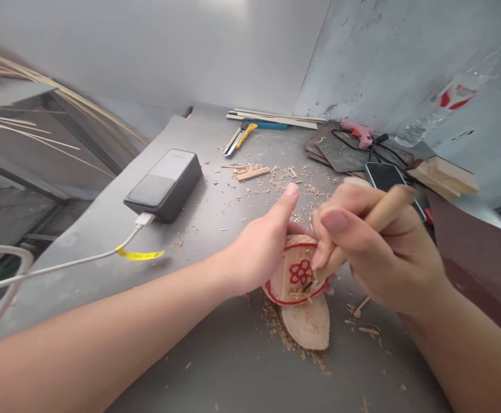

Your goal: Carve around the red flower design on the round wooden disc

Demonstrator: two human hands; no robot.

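Left hand: left hand (257, 252) clamped over the edge of the wood slice, thumb raised.
Right hand: right hand (377, 252) closed around the carving tool (377, 221), wooden handle; fingers and tool tip close to the slice.
Wood slice: wood slice (296, 275) lies on the steel worktop (216, 373) between both hands, with a painted red ring and red flower (301, 272).
Technique: best to keep shallow cuts, edge aimed away from the left fingers, slice held firmly.
Surface: wood shavings (282, 330) scattered around; power bank (163, 184) with white cable (61, 267); utility knives (238, 137); pink glue gun (357, 132); phone (390, 180); wood blocks (446, 178).
Room: pale wall (383, 57) behind; thin reeds (39, 117) at left.
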